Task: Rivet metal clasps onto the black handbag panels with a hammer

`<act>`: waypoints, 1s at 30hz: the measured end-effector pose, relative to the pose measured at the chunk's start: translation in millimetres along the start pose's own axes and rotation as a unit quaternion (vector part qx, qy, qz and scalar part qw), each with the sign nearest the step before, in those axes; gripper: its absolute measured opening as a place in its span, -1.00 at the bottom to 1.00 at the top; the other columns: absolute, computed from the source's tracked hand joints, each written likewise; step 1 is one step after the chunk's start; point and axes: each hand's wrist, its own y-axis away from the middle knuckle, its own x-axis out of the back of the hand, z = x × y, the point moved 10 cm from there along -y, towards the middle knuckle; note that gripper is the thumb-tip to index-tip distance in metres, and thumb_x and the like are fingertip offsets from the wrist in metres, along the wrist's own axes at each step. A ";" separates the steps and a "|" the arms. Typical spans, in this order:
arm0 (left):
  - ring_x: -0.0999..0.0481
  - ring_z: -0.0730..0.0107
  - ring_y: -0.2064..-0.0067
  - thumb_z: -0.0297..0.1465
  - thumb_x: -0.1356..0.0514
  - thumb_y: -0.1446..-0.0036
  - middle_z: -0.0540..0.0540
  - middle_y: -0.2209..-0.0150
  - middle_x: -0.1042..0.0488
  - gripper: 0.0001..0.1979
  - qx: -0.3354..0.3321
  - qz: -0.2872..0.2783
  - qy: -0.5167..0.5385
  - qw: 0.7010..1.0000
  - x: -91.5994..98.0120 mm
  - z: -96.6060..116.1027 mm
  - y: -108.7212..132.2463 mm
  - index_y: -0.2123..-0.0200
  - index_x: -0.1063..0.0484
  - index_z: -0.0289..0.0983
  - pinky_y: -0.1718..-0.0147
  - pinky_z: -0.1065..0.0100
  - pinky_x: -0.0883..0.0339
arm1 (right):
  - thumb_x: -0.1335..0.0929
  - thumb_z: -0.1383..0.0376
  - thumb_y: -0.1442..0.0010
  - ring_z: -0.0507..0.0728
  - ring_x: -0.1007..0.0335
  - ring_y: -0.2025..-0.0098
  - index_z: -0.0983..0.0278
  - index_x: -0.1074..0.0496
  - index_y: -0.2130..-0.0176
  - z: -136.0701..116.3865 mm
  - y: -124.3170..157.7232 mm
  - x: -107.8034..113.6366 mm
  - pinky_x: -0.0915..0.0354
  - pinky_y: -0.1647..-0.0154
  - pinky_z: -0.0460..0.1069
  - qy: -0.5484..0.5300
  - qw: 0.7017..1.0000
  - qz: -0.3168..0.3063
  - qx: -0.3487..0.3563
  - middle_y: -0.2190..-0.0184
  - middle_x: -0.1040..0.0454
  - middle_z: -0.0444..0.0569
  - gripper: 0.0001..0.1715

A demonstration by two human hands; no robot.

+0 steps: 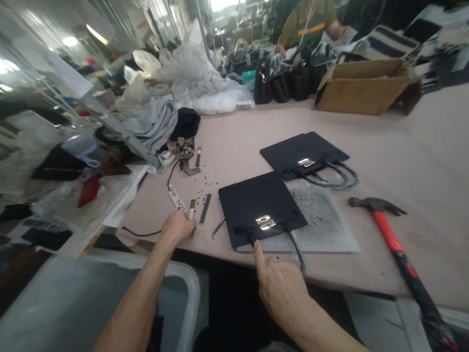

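My left hand is closed at the table's front edge, its fingertips around the lower end of a small brown-and-white strip. A flat grey metal bar and a thin metal rod lie just right of it. A black handbag panel with a silver clasp and wrapped handles lies partly on a speckled grey slab. My right hand has its index finger stretched out, the tip at a handle's base near the clasp. Its other fingers are curled and partly hidden.
A second black handbag panel lies behind. To the right is a red-and-black hammer. Small black bits and a corded label are at left. Farther back are black bags, a cardboard box and a person.
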 end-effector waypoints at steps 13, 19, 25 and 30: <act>-0.57 0.34 0.35 -0.30 -0.49 0.20 -0.13 0.35 -0.58 -0.64 -0.006 -0.151 0.729 0.668 -31.6 81.3 56.0 0.33 -0.56 -0.38 0.31 0.32 -0.47 | -0.29 0.52 -0.11 0.22 -0.60 0.42 0.47 -0.14 -0.39 6.7 11.5 -16.3 -0.43 0.41 -0.03 -0.045 0.997 -0.049 -0.049 0.38 -0.61 0.20 -0.12; -0.60 0.37 0.31 -0.25 -0.42 -0.02 -0.10 0.32 -0.61 -0.70 -0.136 -0.099 0.681 0.713 -33.4 126.4 61.8 0.25 -0.58 -0.34 0.29 0.40 -0.46 | -0.26 0.52 -0.12 0.22 -0.60 0.40 0.44 -0.17 -0.38 13.7 15.9 -17.5 -0.40 0.43 -0.03 -0.062 0.993 -0.054 -0.086 0.35 -0.62 0.19 -0.15; -0.67 0.20 0.14 -0.25 -0.34 -0.15 -0.17 0.16 -0.64 -0.75 -0.229 -0.088 0.582 0.775 -28.2 146.2 69.2 0.18 -0.57 -0.29 0.10 0.29 -0.53 | -0.27 0.49 -0.14 0.20 -0.59 0.39 0.49 -0.16 -0.38 11.6 9.3 -12.8 -0.35 0.42 -0.04 -0.092 0.987 -0.056 -0.119 0.38 -0.60 0.20 -0.17; -0.68 0.20 0.17 -0.17 -0.32 -0.19 -0.18 0.15 -0.63 -0.70 -0.239 -0.088 0.613 0.748 -34.0 148.8 77.3 0.19 -0.55 -0.30 0.10 0.25 -0.57 | -0.27 0.49 -0.14 0.20 -0.60 0.36 0.44 -0.23 -0.34 15.8 18.6 -17.8 -0.32 0.42 -0.06 -0.126 0.978 -0.060 -0.154 0.32 -0.60 0.22 -0.22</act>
